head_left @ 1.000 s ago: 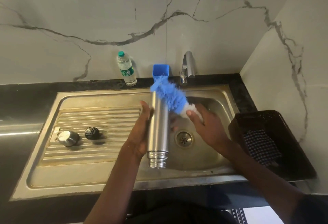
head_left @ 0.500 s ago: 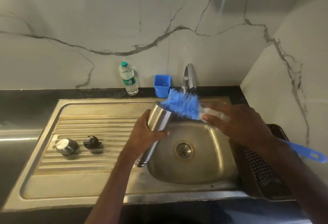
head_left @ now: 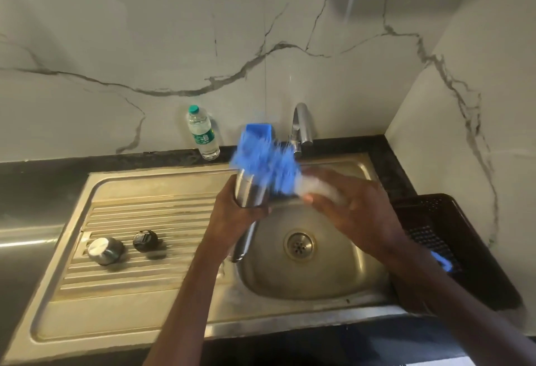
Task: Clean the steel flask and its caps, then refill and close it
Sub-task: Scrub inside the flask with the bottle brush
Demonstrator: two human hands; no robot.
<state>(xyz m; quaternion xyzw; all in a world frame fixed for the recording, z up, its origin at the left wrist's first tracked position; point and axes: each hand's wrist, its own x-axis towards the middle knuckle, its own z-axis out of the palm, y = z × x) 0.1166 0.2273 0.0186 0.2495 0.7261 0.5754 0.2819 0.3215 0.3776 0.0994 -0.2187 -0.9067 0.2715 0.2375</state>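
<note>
The left hand [head_left: 240,214] wraps round the steel flask [head_left: 248,194] below its mouth, tilting the opening toward the brush, probably so the head can enter. Just right of it, the right hand [head_left: 348,209] grips the bottle brush [head_left: 266,162] near its blurred blue bristles, which touch the flask's rim. Left of the left hand, the steel cap [head_left: 104,250] and black cap [head_left: 145,240] lie on the drainboard [head_left: 145,212], likely awaiting washing. Beyond both hands stands the tap [head_left: 301,125].

A single head-worn view looks forward and down, close over the sink [head_left: 162,307].
</note>
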